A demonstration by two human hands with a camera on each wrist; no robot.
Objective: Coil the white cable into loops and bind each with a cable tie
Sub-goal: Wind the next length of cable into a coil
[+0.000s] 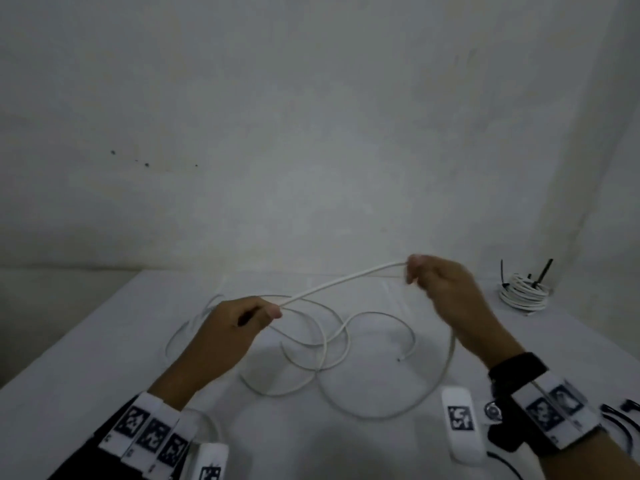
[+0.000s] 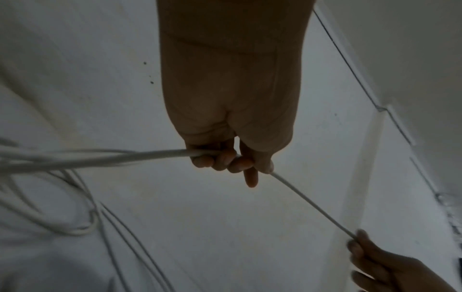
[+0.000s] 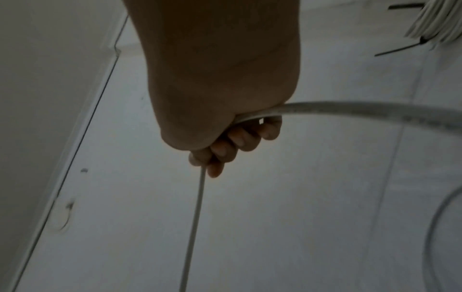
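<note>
— Head view first, and we start at our left hand: fingers curled around the white cable, thumb and forefinger pinching it where it leaves the fist.

— Left wrist view backs us up. The fingers are wrapped over the cable, with slack strands trailing off to the hand's outer side and down onto the table.

— Between the hands we've got one straight stretch, raised off the table, running from the left hand's thumb up to the right hand's fingertips.

— And below that stretch, loose loops lie sprawled on the white table, crossing each other, with a free end lying just inside our right wrist.

— Over to our right hand: closed on the cable too, pinching it at the fingertips. Right wrist view shows the cable passing through the curled fingers and out past the heel of the hand.

— Beyond that hand, to its outer side, sits a finished coil with black cable ties sticking up from it.
</note>
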